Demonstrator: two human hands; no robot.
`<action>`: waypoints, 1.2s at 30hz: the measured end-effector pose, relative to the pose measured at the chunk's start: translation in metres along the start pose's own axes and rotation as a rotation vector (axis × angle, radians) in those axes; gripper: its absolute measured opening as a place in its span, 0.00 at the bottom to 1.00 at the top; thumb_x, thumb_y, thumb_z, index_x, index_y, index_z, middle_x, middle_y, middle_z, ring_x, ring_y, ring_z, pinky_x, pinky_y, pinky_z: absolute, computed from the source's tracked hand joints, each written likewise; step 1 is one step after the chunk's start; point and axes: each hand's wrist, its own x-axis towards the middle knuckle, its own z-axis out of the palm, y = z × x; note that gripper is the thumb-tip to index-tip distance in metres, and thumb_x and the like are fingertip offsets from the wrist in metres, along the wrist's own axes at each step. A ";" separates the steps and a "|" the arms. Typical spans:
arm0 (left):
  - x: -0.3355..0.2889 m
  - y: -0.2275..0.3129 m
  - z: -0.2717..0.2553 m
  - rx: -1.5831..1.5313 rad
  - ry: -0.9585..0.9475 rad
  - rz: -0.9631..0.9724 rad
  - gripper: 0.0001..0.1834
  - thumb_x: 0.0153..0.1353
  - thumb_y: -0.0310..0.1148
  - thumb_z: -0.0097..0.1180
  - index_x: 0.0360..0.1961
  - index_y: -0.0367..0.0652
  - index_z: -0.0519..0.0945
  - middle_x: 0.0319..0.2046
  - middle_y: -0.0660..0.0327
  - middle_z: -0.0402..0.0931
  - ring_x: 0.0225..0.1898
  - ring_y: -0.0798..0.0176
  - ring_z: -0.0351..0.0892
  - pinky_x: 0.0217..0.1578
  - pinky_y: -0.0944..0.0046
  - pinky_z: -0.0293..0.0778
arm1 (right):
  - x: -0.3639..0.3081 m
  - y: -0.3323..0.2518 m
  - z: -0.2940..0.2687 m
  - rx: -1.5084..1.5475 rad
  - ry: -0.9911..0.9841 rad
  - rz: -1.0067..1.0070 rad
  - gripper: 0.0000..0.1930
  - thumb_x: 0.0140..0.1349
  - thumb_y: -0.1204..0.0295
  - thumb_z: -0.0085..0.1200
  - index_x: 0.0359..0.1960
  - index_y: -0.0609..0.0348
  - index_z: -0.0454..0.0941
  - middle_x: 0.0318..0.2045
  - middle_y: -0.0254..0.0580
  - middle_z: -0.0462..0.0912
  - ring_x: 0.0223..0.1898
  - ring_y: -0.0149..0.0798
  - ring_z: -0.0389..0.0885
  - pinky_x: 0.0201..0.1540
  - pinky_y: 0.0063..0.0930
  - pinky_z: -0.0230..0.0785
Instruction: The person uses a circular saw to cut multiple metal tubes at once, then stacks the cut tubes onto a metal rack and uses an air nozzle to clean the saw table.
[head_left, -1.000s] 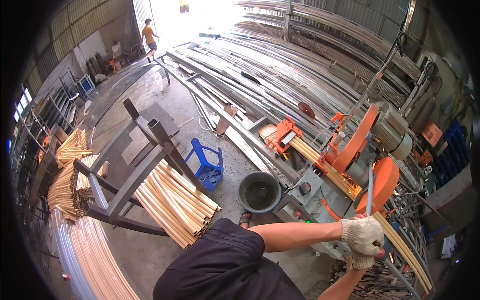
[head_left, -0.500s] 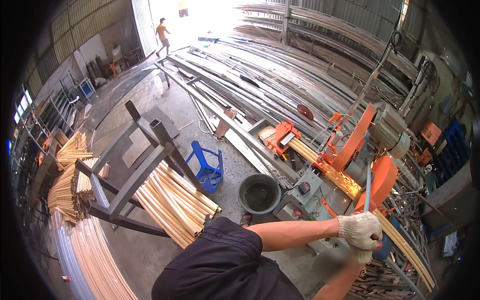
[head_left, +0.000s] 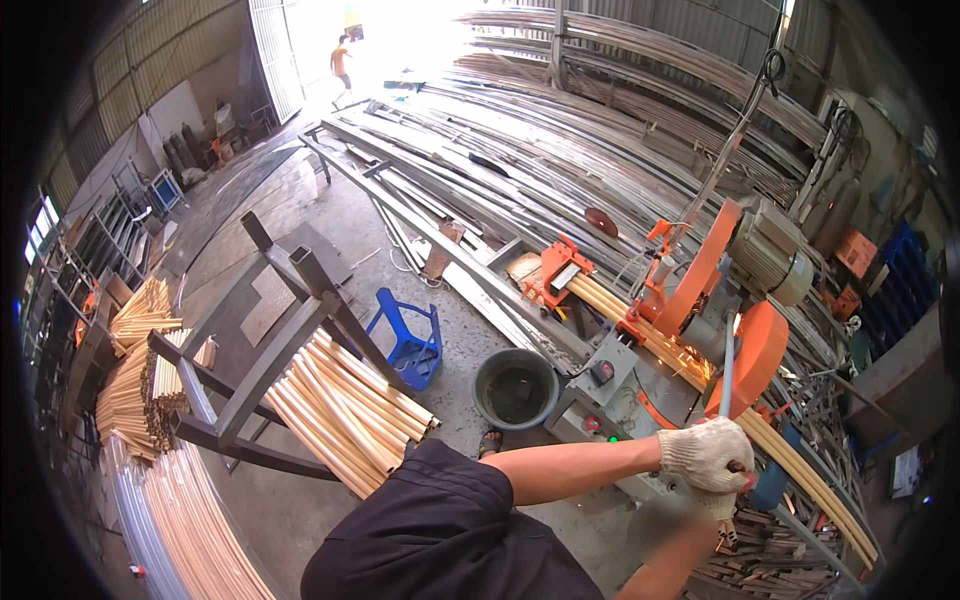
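Observation:
My left hand, in a whitish knit work glove, is closed around the lower end of the grey lever handle of an orange cut-off saw. Just below it my right hand, also gloved, is closed at the same handle end; its fingers are largely hidden. Gold-coloured tubes lie across the saw bed, held at the far side by an orange vise. They pass under the blade guard and come out on the near side. Sparks glow on the tubes beside the guard.
A dark water bucket and a blue plastic stool stand left of the saw. Cut gold tubes rest in a steel frame. Long metal bars cover the floor behind. Another person is near the bright doorway.
The sparks on the tubes have shrunk. A green light now shows on the saw's front. The view has shifted slightly, and the person by the doorway has moved right. Both hands keep their hold.

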 end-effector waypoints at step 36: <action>-0.034 -0.015 0.012 -0.110 0.033 0.062 0.10 0.53 0.38 0.60 0.23 0.41 0.81 0.24 0.54 0.77 0.30 0.46 0.77 0.34 0.51 0.72 | -0.036 0.001 0.020 0.001 0.021 0.042 0.20 0.58 0.72 0.59 0.52 0.64 0.75 0.52 0.48 0.77 0.55 0.37 0.70 0.56 0.34 0.63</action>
